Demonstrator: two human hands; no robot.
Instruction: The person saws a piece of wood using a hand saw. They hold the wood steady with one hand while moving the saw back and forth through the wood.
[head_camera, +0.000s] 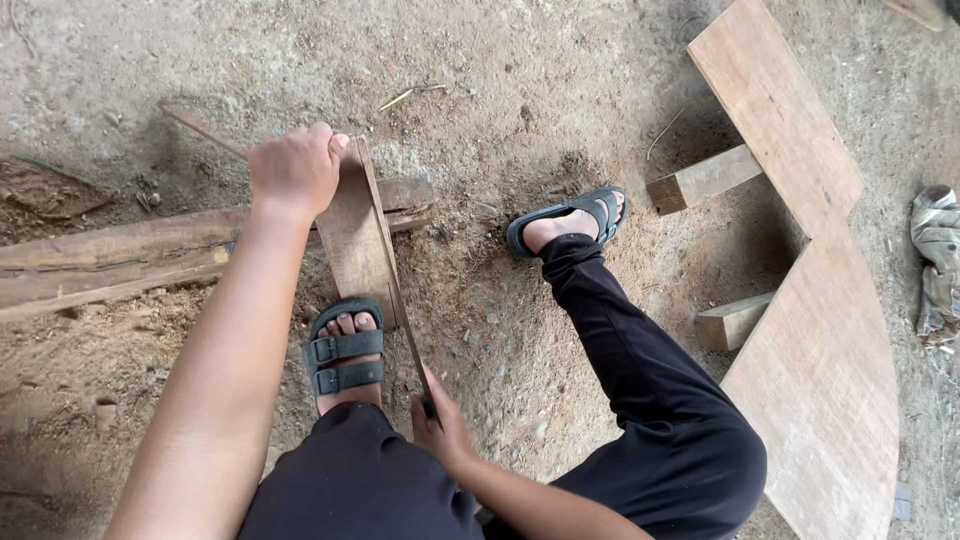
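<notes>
Head view looks straight down on a person crouched over bare dirt ground (560, 90). The left hand (295, 170) is closed over the far top end of a short wooden board (355, 245), which stands tilted on edge, its far end leaning across a long rough timber (110, 260) that lies left to right on the ground. The left foot, in a black two-strap sandal (343, 358), sits just beside the board's near end. The right hand (440, 425), near the body between the knees, is wrapped around the handle of a long thin blade (410, 335) whose edge runs up along the right side of the board; whether it is a machete or a large knife I cannot tell. The right foot, in a black sandal (570, 222), is planted well apart to the right.

As to progress, I judge the work on the board to be at an early or middle stage: the board looks whole, with no split visible and few fresh chips beside it. To the far right lies a curved plank bench (820, 350) on wooden blocks (705, 180), and a crumpled cloth (935, 255) at the right edge.
</notes>
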